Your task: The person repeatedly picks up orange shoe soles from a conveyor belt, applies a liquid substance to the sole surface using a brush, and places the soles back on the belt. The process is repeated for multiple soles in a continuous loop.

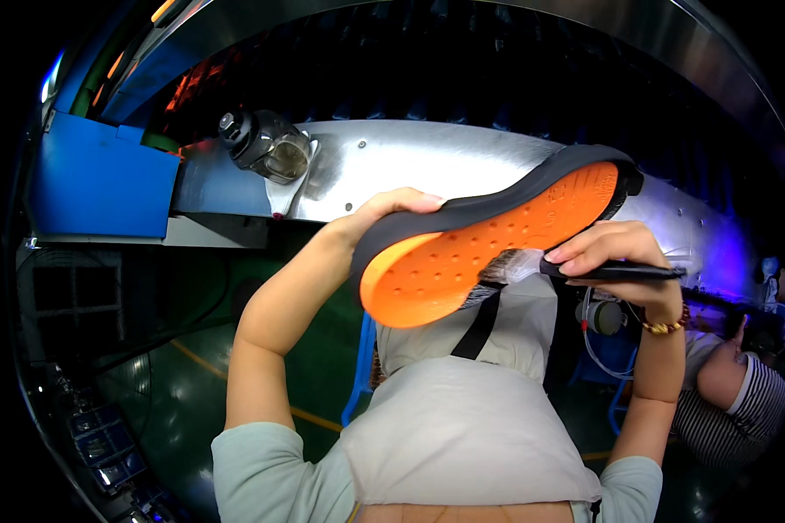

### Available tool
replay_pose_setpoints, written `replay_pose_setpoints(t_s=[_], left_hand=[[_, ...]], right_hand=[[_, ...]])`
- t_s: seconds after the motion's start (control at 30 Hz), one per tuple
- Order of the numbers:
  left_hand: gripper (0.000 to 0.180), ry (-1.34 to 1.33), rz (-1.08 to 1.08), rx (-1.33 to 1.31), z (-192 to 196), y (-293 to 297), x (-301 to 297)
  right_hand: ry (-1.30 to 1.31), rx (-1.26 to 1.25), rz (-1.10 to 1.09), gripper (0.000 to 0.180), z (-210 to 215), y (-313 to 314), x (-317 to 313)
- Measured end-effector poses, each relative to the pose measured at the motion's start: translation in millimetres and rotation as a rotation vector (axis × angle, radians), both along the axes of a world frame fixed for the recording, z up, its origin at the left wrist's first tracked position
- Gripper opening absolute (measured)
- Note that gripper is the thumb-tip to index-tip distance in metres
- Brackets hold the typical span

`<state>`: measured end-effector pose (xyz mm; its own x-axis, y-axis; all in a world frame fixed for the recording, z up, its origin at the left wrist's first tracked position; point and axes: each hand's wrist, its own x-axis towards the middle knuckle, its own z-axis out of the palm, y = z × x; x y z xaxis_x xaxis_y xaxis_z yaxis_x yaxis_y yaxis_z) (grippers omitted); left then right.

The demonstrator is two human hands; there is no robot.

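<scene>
Curving across the back stood a long shiny metal surface (pixel 462 161), a blue box (pixel 105 179) at its left end. In front, an orange and grey shoe sole (pixel 488 231) was held up, orange side toward the viewer, its long axis slanting from lower left to upper right. The left hand (pixel 384 213) was closed around the sole's lower-left end, thumb over the grey rim. The right hand (pixel 615 253), beside the sole's lower edge, pinched a black-handled brush (pixel 584 268) whose bristles touched the orange face near mid-length.
</scene>
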<state>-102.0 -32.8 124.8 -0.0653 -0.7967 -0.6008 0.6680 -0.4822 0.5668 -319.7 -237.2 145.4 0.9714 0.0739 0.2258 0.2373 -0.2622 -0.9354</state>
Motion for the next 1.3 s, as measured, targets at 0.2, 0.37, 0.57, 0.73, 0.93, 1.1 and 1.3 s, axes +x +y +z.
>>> replay_pose_setpoints(t_s=[0.2,0.37,0.57,0.73,0.93,1.1,1.3], left_hand=[[0.059,0.094,-0.049,-0.148,-28.5,24.1,22.2],[0.061,0.037,-0.026,-0.204,-8.6,20.6,5.6],[0.064,0.039,0.015,-0.219,-2.4,26.6,2.2],[0.068,-0.004,-0.025,-0.228,-8.0,23.1,4.4],[0.05,0.237,0.215,-0.216,-49.7,12.8,-12.1],[0.046,0.529,0.209,-0.439,-72.0,5.7,-15.7],[0.043,0.415,0.329,-0.416,-73.8,2.9,-22.3]], right_hand=[[0.016,-0.071,0.006,0.016,-0.2,-5.1,-14.8],[0.065,-0.078,-0.06,0.015,-9.9,-12.9,-15.2],[-0.025,-0.209,-0.05,0.012,9.8,-25.7,-12.3],[0.028,-0.307,0.0,0.016,16.6,-34.4,-18.0],[0.095,0.235,-0.16,0.018,0.4,18.6,5.0],[0.176,0.241,-0.404,0.015,-29.4,23.5,9.1],[0.035,0.349,-0.542,0.015,-61.0,28.2,11.7]])
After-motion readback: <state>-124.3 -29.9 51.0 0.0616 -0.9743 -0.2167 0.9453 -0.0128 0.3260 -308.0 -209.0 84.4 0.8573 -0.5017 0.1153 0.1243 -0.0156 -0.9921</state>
